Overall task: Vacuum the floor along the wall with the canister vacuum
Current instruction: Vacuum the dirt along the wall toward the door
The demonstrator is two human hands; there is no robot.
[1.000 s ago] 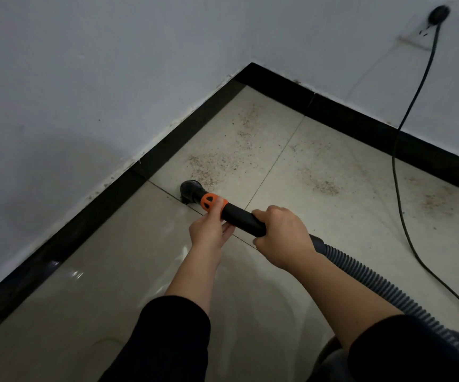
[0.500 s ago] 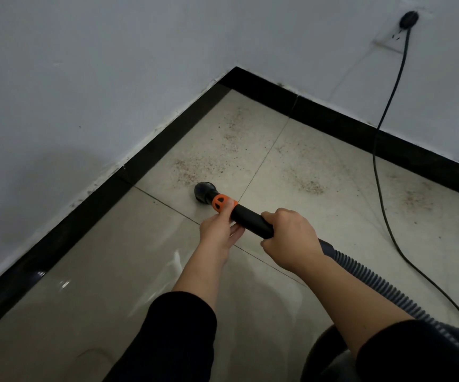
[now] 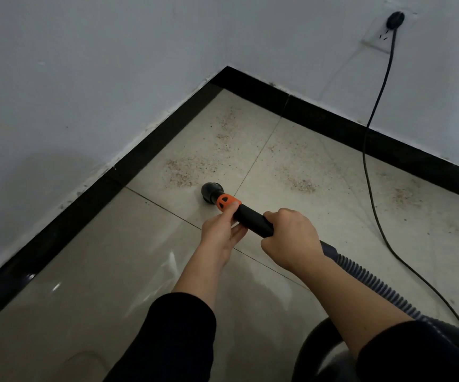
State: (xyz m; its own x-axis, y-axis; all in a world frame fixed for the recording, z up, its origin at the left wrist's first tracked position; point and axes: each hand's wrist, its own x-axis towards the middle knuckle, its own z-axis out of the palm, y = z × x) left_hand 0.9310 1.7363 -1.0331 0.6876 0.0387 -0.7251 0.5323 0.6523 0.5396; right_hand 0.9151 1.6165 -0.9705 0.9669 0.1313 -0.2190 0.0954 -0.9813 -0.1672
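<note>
A black vacuum wand (image 3: 253, 219) with an orange collar (image 3: 227, 201) ends in a round black nozzle (image 3: 209, 191) that points down at the beige floor tile, just short of a patch of brown grit (image 3: 180, 172). My right hand (image 3: 291, 238) grips the wand's rear part. My left hand (image 3: 223, 230) holds the wand from below, thumb on the orange collar. A ribbed grey hose (image 3: 371, 282) runs from the wand to the bottom right, where part of the canister (image 3: 330, 362) shows behind my sleeve.
White walls with a black skirting (image 3: 145, 166) meet in a corner ahead. More grit patches (image 3: 300, 183) lie on the tiles near the far wall. A black power cord (image 3: 369, 172) hangs from a wall socket (image 3: 385, 37) and trails across the floor at right.
The nozzle has slid right, away from the left skirting and onto the tile beside the grit patch. Both hands kept their hold on the wand.
</note>
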